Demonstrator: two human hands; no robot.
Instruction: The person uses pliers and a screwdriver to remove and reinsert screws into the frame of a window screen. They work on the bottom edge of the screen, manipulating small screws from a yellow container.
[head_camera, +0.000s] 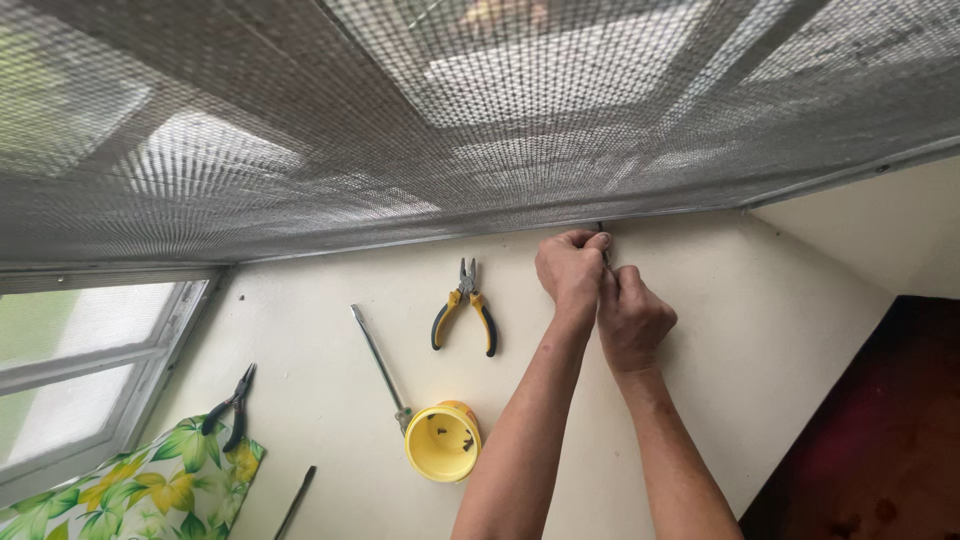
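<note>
Cloth (150, 490): The leafy cloth lies close to you on the left, with black pliers (232, 408) half on it. Pull the cloth and the pliers could slide off.
Cup (443, 441): The yellow cup sits on the worktop (320, 350) just beside your left arm, with small dark bits inside. Swing your elbow and it could tip and spill them.
Screwdriver (378, 362): It lies near the cup. It could roll if you bump it.
Yellow pliers (464, 308): They rest well apart from your hands, so you would have to let go to reach them.
Right hand (630, 320): It is curled shut, touching your left hand. I cannot tell what it holds.
Left hand (570, 268): It is closed tight on a thin dark thing (601, 232) at the mesh edge.
Mesh (300, 150): It hangs right above your hands. Its edge meets the wall there. If your grip slips, the wire could scratch your fingers or the mesh could pull loose.
</note>
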